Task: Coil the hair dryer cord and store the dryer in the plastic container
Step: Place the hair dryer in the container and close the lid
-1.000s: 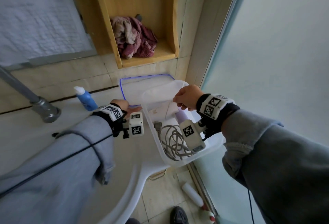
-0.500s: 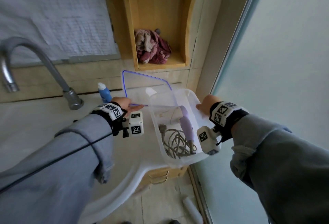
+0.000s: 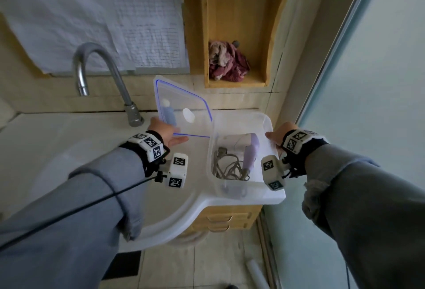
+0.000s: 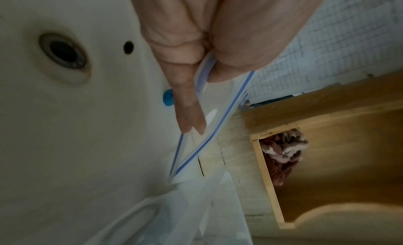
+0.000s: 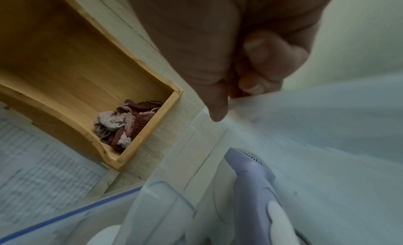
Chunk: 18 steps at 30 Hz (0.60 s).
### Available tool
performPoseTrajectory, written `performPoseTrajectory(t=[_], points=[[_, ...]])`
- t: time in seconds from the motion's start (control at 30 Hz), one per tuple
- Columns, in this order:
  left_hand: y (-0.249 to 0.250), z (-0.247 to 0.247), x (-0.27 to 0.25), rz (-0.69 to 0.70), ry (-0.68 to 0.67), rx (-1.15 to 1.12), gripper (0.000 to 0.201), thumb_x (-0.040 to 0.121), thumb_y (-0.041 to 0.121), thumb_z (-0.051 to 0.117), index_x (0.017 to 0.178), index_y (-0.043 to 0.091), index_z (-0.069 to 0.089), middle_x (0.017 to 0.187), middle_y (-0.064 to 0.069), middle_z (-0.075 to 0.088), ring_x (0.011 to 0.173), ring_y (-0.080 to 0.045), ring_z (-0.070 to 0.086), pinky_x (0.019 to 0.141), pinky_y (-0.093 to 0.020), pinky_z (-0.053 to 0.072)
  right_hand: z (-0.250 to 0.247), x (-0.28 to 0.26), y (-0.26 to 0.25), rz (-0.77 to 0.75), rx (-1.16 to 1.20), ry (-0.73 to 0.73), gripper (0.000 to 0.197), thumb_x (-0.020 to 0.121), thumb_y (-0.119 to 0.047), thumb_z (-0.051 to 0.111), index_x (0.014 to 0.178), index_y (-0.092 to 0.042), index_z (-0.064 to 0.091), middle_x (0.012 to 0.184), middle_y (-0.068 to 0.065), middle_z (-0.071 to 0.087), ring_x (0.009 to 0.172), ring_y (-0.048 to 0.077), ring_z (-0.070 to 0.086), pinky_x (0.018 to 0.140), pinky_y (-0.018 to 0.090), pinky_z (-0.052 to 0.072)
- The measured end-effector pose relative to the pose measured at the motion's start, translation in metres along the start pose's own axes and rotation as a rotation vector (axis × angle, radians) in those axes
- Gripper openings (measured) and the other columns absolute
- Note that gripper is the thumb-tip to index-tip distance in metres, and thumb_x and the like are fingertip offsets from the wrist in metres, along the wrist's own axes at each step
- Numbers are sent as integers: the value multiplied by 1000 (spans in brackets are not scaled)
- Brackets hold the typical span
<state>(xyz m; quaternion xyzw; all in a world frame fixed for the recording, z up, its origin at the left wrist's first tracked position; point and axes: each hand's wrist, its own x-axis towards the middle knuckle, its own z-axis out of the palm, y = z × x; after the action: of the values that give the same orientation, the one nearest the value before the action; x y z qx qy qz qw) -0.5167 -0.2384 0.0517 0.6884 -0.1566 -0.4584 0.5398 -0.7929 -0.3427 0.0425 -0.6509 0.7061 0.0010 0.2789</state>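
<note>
The left hand [image 3: 164, 131] is pinching the tilted lid [image 3: 184, 114] beside the plastic container [image 3: 269, 125], whose right rim the right hand [image 3: 279, 136] is gripping, the hair dryer [image 3: 249, 151] and coiled cord [image 3: 230, 167] lying inside between both hands.

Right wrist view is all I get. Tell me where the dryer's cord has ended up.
Observer: The cord lies in loose loops inside the container, beside the hair dryer.
Operator: Report what the left hand is doing.
Observer: The left hand pinches one edge of the lid, which is held tilted up beside the container.
Operator: Say what is behind that lid.
Observer: A blue bottle stands on the counter there, near the faucet.
</note>
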Motion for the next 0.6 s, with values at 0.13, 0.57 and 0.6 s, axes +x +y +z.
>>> performPoseTrajectory(t=[0.13, 0.57, 0.6], points=[[2, -13, -24, 221, 49, 330, 58, 87, -8, 41, 140, 7, 25, 134, -22, 45, 101, -38, 61, 72, -45, 60, 3, -20, -5, 27, 58, 72, 37, 89, -34, 56, 65, -6, 54, 72, 9, 62, 76, 29, 60, 64, 29, 45], [-14, -92, -87, 651, -20, 799, 53, 90, 2, 33, 136, 26, 42, 124, -12, 56, 107, -30, 56, 90, -27, 43, 22, -130, -96, -85, 1313, -398, 75, 85, -70, 32, 121, -5, 41, 118, 18, 63, 93, 32, 66, 55, 30, 43], [-15, -95, -92, 700, -36, 800, 53, 90, 1, 33, 135, 26, 45, 126, -9, 56, 111, -28, 55, 89, -23, 39, 20, -133, -96, -91, 1338, -438, 78, 83, -72, 32, 123, -6, 39, 120, 18, 63, 94, 31, 66, 55, 31, 44]])
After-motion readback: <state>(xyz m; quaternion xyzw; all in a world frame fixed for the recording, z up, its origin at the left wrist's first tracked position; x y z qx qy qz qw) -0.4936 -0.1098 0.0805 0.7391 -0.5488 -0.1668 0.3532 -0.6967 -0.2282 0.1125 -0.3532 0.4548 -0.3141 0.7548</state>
